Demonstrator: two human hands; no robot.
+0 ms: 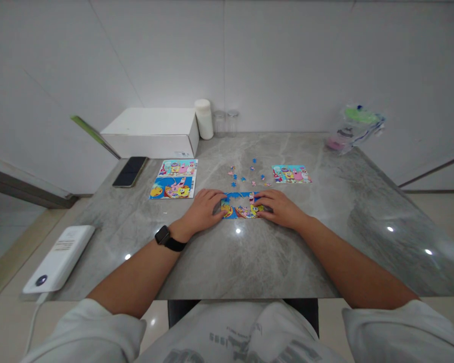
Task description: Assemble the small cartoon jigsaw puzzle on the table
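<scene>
Both your forearms reach in from the near edge, angled inward, wrists low, and here are your hands facing each other across the part-built puzzle (242,213)! It lies flat on the surface (249,262), right in front of you, a gap showing in its upper middle. Your left grip (204,209) sits at its left end, fingers curved over the top corner, thumb down by the lower edge, parted and touching rather than closed round anything. Your right grip (280,208) mirrors it at the right end, fingers spread, fingertips on the picture, also part-open. A dark watch (162,235) rides your left wrist.

Just beyond, loose pieces (235,177) lie scattered. Over to the left are the printed sheets (174,184), then a phone (130,172); on the right, a small picture panel (292,174) lies flat. At the back, look: a white box (151,123), a white bottle (205,121) touching or just beside it, two clear cups (232,125), and a clear plastic bag (353,132) by the far right corner. Near left, a white power bank (60,257) trails its cable (33,315). Pale wall panels (280,60) rise behind it all.
</scene>
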